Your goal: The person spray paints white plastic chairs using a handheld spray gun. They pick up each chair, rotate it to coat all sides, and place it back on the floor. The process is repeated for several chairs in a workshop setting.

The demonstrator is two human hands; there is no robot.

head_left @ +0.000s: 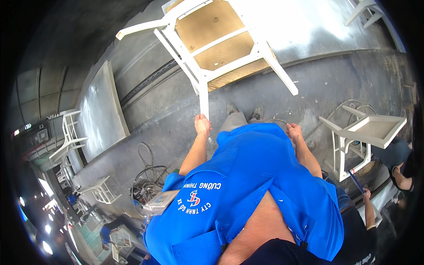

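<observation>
A white wooden chair frame (229, 64), its legs pointing outward, rests on a brown board (240, 76) in front of me. My left hand (202, 125) is closed around the end of its nearest leg (203, 99). On the other side of my body, my right hand (293, 131) is closed on a thin hose (277, 120). The hose appears to pass through the fingers, and its end cannot be made out. The chair's far part is cut off by the upper edge of the picture.
Coiled cables (148, 176) lie on the floor at left, near a leaning pale panel (99, 112). A white chair frame (353, 137) stands at right, beside co-workers whose hands (367, 194) show. More white chairs (70, 137) stand at far left.
</observation>
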